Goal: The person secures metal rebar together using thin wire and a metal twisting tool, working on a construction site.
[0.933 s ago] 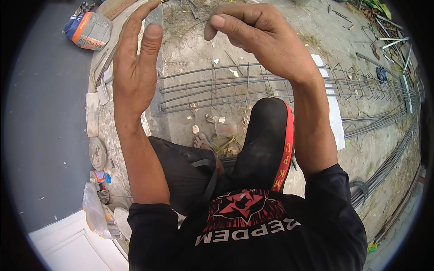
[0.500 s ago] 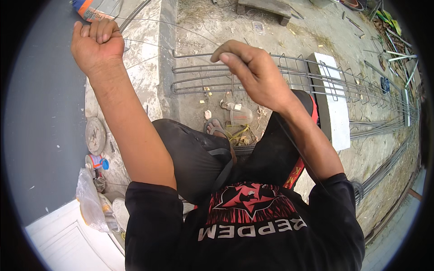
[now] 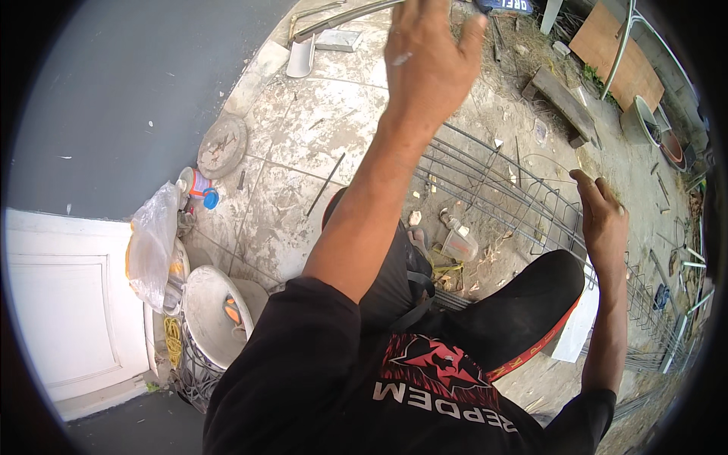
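My right hand [image 3: 604,220] is raised at the right, its fingers pinched on a thin wire [image 3: 547,158] that curves away to the left over the steel bars. At the top edge is my left hand [image 3: 432,64], back toward me, thumb spread from the fingers; the fingertips are cut off by the frame, and nothing shows in its grip. Between my arms lies a long rebar cage [image 3: 493,152] of straight bars with bent stirrups. Part of it passes behind my right hand and my knee. A white block [image 3: 578,322] sits beneath the cage beside my right leg.
Left, along the grey wall, stand a white bucket [image 3: 196,299], a plastic bag [image 3: 155,246] and a round concrete disc [image 3: 223,145]. A dark rod [image 3: 326,184] lies on the paving. A plastic cup [image 3: 459,246] is near my foot. Farther off are a wooden bench [image 3: 563,106] and a basin [image 3: 635,125].
My view has swung leftward. My left hand has gone from a closed fist to a spread thumb. My right hand has moved out to the right, still pinching.
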A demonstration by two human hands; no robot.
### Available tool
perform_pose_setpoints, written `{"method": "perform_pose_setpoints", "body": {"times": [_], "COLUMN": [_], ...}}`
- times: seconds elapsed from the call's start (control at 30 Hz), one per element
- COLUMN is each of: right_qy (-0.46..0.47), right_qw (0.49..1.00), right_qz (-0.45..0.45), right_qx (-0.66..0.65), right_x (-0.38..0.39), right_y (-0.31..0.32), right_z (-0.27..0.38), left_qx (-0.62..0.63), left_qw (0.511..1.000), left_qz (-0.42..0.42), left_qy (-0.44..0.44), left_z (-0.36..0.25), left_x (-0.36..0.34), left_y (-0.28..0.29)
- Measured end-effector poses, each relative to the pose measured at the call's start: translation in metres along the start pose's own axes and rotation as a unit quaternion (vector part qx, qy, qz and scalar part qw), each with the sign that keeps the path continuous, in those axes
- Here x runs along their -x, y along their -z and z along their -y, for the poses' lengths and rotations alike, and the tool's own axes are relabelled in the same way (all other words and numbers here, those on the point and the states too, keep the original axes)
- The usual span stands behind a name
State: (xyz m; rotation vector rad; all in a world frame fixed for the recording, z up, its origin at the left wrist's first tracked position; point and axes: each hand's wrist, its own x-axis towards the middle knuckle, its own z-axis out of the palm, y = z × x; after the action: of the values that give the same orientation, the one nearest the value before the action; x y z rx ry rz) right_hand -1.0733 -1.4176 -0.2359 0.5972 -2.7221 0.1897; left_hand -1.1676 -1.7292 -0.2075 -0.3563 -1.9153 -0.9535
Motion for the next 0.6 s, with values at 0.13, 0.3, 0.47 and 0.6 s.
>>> {"method": "perform_pose_setpoints", "body": {"times": [0.13,0.3,0.47,0.6], "right_qy": [0.09,0.031,0.084,0.128], "right_qw": [0.993,0.994,0.995,0.991], "right_qz": [-0.059,-0.049,-0.045,-0.026], "right_qx": [-0.041,-0.096,0.004,0.034], "right_x": [-0.031,-0.037,-0.021,-0.026], "right_y": [0.005,0.038,0.047,0.049], "right_z": [0.029,0.01,0.009,0.045], "left_qx": [0.111,0.216,0.205,0.386], "left_qw": [0.944,0.925,0.89,0.834], "left_qz": [0.296,0.307,0.398,0.344], "left_qy": [0.09,0.064,0.084,0.192], "left_z": [-0.065,-0.06,-0.062,-0.085], "left_x": [0.073,0.055,0.081,0.1], "left_y": [-0.027,-0.007,-0.01,-0.025]}}
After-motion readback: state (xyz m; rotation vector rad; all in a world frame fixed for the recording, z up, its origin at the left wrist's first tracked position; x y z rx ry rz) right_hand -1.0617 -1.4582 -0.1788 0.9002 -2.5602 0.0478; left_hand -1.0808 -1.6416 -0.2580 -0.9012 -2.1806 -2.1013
